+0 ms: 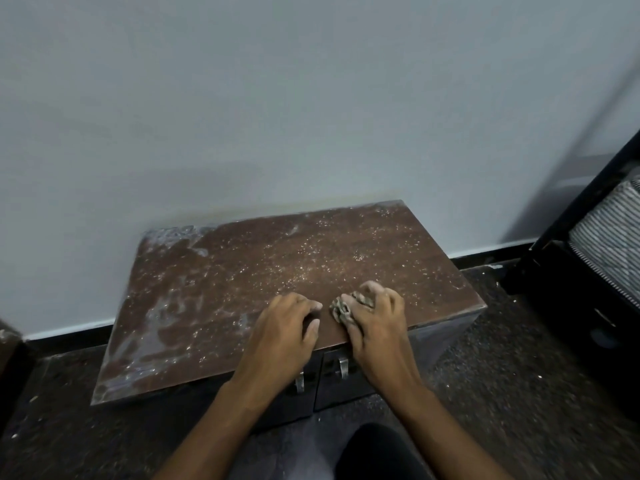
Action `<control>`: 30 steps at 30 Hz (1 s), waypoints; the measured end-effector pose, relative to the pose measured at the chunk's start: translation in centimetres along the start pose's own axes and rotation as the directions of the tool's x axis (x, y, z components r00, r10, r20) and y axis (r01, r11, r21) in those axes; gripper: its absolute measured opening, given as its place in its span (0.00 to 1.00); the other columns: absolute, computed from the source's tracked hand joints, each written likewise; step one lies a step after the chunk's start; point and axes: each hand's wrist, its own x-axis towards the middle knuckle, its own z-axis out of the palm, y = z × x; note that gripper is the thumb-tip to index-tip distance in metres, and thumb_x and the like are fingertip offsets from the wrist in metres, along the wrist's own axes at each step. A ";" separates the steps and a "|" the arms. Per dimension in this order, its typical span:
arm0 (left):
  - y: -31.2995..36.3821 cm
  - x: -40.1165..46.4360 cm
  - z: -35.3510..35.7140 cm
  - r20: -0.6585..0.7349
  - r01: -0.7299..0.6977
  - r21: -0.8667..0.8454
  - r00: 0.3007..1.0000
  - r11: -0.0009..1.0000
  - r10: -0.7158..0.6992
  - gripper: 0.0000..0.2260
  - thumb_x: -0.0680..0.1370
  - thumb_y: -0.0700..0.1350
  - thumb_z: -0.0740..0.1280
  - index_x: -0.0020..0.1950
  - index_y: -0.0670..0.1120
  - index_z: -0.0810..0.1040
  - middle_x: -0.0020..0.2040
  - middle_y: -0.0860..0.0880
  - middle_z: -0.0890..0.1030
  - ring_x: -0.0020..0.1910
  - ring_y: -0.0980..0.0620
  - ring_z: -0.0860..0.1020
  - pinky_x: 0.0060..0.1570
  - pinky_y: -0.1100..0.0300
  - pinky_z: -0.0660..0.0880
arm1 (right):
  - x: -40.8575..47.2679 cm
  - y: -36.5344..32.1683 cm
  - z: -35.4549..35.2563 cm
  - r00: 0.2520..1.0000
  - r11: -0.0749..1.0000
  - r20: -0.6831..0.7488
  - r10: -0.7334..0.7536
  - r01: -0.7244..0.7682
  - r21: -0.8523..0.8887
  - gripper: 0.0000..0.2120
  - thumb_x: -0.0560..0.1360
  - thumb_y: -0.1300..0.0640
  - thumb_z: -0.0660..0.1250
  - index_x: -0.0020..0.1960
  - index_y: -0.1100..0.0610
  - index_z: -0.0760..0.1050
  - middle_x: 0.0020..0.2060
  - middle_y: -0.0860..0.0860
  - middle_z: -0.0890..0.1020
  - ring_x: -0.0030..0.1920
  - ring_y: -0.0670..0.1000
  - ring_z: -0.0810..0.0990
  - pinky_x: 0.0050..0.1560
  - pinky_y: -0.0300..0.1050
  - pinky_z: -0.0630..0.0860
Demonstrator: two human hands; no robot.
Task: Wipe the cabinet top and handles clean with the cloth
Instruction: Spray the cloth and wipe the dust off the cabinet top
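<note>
Both hands on the dusty cabinet top

Both of my hands are down on the front part of the cabinet top [242, 271], close to its near edge and right of its middle. My right hand [375, 318] has its fingers curled over a crumpled, greyish cloth [341, 310], bunching it against the wood; a wad of it sticks out on the thumb side, toward my other hand. My left hand [287, 323] rests just beside that wad, apart from it by a narrow strip of bare wood. Its fingers are loosely bent with the tips on the surface, and it holds nothing.

Beyond my fingers the brown top is sprinkled with pale specks. Off to the left of my left hand, whitish dusty smears run along the top to the far left corner.

Below my wrists, on the cabinet front, two metal handles hang side by side: the left handle [299, 382] shows under my left wrist, partly hidden by it, and the right handle [343, 367] shows between my two forearms.

Past the cabinet stands a plain pale wall [277, 98]. Well to the right of my right hand is a black frame holding something striped [609, 230]. The floor [502, 375] around the cabinet is dark and speckled.
</note>
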 end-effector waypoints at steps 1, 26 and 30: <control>0.0 0.3 0.2 0.007 -0.011 0.002 1.000 1.000 0.011 0.12 0.78 0.50 0.64 0.61 0.55 0.77 0.53 0.61 0.74 0.55 0.62 0.70 0.57 0.60 0.72 | -0.2 0.5 0.1 0.999 0.999 -0.018 -0.029 0.029 -0.024 0.14 0.78 0.54 0.68 0.63 0.51 0.80 0.66 0.54 0.71 0.65 0.55 0.66 0.63 0.51 0.73; 4.5 7.5 4.5 0.094 -0.168 0.011 0.982 0.986 0.167 0.12 0.77 0.50 0.66 0.60 0.53 0.77 0.53 0.58 0.75 0.53 0.58 0.70 0.57 0.59 0.72 | 0.7 5.8 -1.4 0.988 0.989 -0.042 0.146 -0.146 0.007 0.13 0.81 0.52 0.65 0.65 0.49 0.78 0.66 0.51 0.71 0.62 0.51 0.67 0.61 0.44 0.71; 4.9 7.4 4.6 0.118 -0.181 0.001 0.977 0.983 0.180 0.12 0.78 0.51 0.65 0.61 0.54 0.77 0.54 0.60 0.74 0.54 0.62 0.69 0.57 0.65 0.68 | 4.3 12.9 -3.4 0.900 0.907 -0.177 0.398 -0.415 -0.067 0.12 0.82 0.52 0.64 0.62 0.51 0.81 0.63 0.53 0.73 0.58 0.50 0.65 0.59 0.44 0.70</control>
